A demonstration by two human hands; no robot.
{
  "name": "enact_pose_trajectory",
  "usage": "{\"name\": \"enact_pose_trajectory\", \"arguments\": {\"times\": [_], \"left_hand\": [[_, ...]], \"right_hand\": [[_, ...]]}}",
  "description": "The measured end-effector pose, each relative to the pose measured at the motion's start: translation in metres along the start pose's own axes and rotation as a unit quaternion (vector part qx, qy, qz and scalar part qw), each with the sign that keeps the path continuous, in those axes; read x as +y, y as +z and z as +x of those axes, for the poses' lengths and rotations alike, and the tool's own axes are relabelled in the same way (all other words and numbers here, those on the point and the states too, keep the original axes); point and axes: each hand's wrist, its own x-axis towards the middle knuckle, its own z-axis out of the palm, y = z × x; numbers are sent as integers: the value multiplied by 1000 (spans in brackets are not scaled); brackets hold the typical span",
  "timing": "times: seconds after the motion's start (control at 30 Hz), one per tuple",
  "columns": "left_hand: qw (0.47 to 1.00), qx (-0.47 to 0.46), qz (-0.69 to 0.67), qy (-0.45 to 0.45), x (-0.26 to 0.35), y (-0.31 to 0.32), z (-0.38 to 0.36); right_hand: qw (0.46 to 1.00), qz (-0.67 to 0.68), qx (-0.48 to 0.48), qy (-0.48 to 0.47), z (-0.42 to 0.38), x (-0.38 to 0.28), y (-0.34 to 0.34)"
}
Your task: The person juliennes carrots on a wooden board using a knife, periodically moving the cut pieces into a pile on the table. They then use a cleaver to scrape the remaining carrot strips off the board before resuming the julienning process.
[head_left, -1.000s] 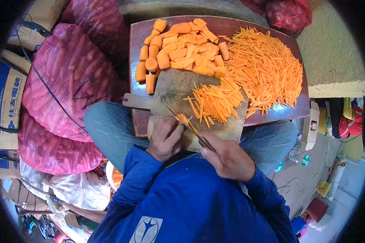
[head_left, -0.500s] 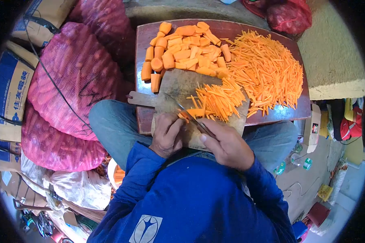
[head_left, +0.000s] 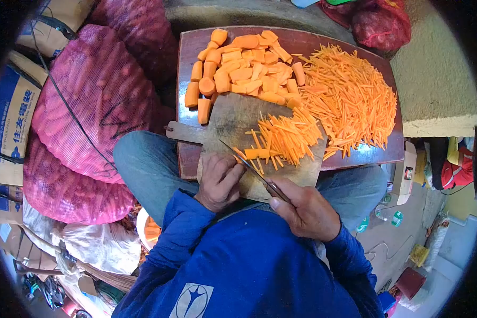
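My right hand (head_left: 308, 209) is wrapped round the handle of a knife (head_left: 247, 164), its blade slanting up and left across the wooden cutting board (head_left: 229, 117). Curled fingers of my left hand (head_left: 220, 180) press a carrot piece (head_left: 239, 154) to the board, mostly hidden beneath them, right beside the blade. An orange carrot slice (head_left: 257, 153) lies just right of the blade. Beyond it a small heap of carrot strips (head_left: 291, 135) rests on the board.
On the dark red table (head_left: 188, 159), chunks and slices of carrot (head_left: 244, 66) sit at the back left. A large pile of carrot strips (head_left: 355, 98) covers the right. Pink mesh sacks (head_left: 93, 106) stand at the left, near a white bucket (head_left: 141, 225).
My right hand and the knife have shifted slightly down and right. The carrot slice beside the blade now lies flatter and farther from my left fingers, which have moved little.
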Motion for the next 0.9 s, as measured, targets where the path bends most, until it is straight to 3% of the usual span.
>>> {"name": "enact_pose_trajectory", "arguments": {"times": [0.33, 0.4, 0.5, 0.9], "left_hand": [[999, 34, -30, 9, 0, 1, 0], [999, 30, -28, 10, 1, -1, 0], [999, 27, -19, 9, -1, 0, 1], [1000, 29, 7, 5, 0, 2, -3]], "right_hand": [[998, -47, 15, -27, 44, 39, 24], [999, -38, -18, 20, 41, 39, 18], [999, 36, 24, -16, 34, 32, 12], [1000, 5, -19, 15, -1, -1, -3]]}}
